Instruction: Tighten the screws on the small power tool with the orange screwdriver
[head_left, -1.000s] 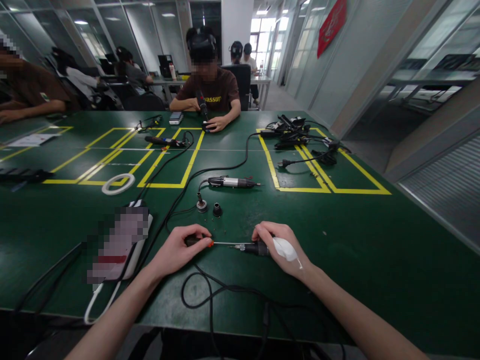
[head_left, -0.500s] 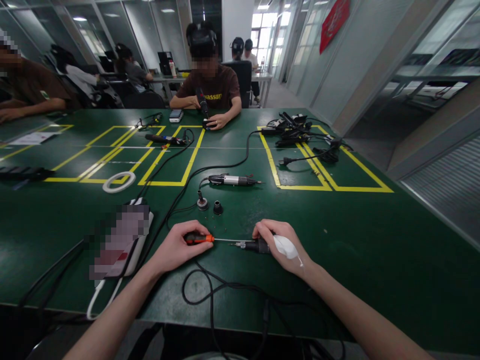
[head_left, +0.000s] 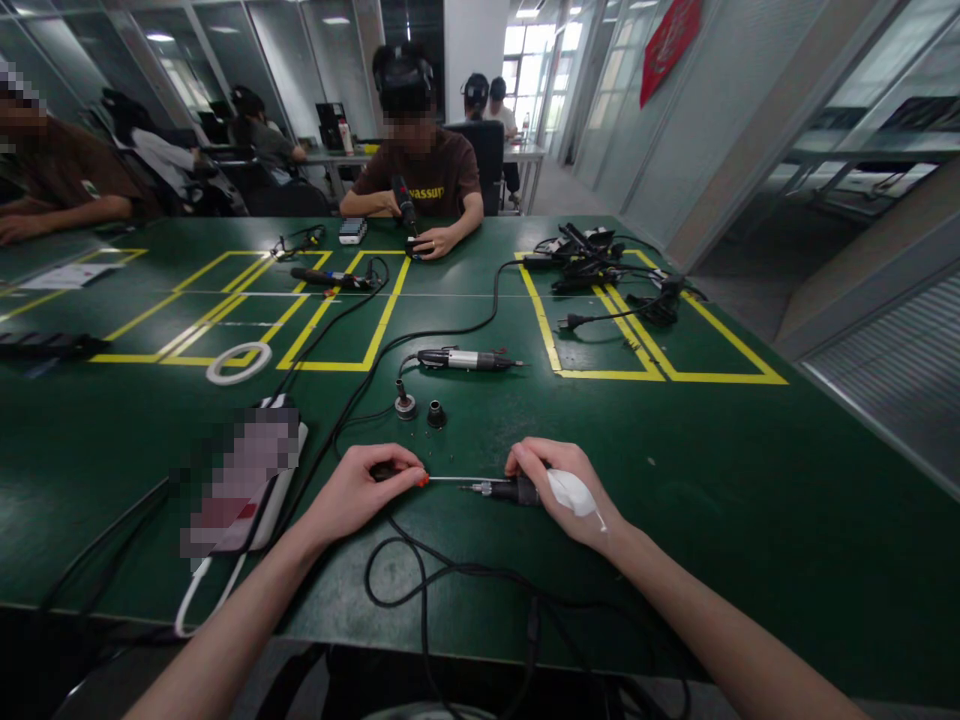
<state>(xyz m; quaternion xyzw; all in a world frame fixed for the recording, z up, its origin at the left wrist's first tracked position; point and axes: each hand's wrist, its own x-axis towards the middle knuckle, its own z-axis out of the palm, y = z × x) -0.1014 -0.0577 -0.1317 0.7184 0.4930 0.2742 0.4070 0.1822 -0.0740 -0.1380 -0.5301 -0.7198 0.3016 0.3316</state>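
My left hand (head_left: 367,490) is closed around the handle of a screwdriver (head_left: 465,479), its thumb and fingertips pinching the orange collar. The thin shaft points right, and its tip ends by the fingers of my right hand (head_left: 562,485). That hand, with a white patch on its back, is closed on the dark body of an electric screwdriver (head_left: 514,490). The tool lies low over the table with its metal nose and bit pointing left, just below the shaft. Whether the shaft touches the tool is hidden by my fingers.
Beyond my hands lie two dark nose pieces (head_left: 405,404), tiny screws and another electric screwdriver (head_left: 465,359). A phone (head_left: 244,480) and tape roll (head_left: 238,363) are left. Loose cable (head_left: 450,570) loops near the edge. Tools are piled back right; a person (head_left: 420,180) works opposite.
My left fingers and thumb have closed further over the screwdriver's handle, covering most of the orange collar that showed before. My right hand has stayed in nearly the same place.
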